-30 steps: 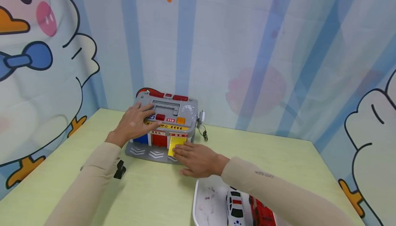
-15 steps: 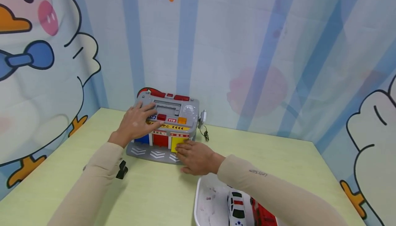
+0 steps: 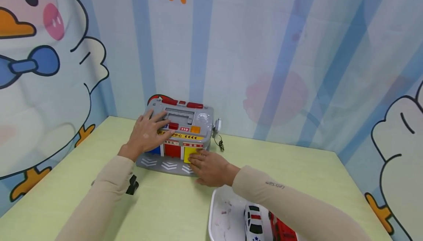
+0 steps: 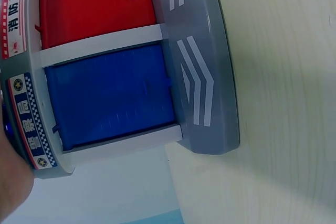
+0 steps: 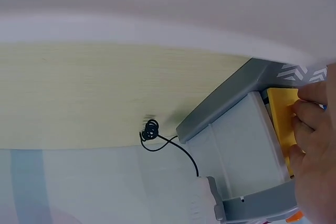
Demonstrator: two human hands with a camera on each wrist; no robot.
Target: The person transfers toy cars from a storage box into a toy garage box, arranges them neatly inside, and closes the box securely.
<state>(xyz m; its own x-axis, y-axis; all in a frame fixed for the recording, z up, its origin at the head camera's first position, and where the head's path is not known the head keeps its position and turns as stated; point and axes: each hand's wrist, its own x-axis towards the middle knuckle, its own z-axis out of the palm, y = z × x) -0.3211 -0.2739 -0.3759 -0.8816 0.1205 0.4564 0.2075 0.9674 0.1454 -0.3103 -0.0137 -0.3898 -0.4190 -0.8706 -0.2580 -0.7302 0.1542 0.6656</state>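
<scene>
A grey toy rescue-station garage (image 3: 204, 118) stands at the back of the table in the head view. My left hand (image 3: 145, 134) rests spread on the left of its roof, fingers near a red button (image 3: 173, 126). My right hand (image 3: 211, 169) presses with straight fingers on the yellow door (image 3: 188, 153), which stands upright in the right bay and is partly covered. Beside it the red door (image 3: 173, 150) is down. In the left wrist view the blue door (image 4: 110, 95) fills the left bay. An orange button (image 3: 195, 129) sits on the roof above the yellow door.
A white bin (image 3: 214, 215) at the front holds a white toy car (image 3: 255, 221) and a red toy vehicle (image 3: 282, 232), partly under my right sleeve. A coiled black cord (image 3: 219, 143) hangs at the garage's right. Something black (image 3: 132, 186) is by my left sleeve. Printed curtains stand behind.
The yellow door, tilted outward a second ago, has been pushed back upright into its bay by my right hand. My left hand stays on the roof.
</scene>
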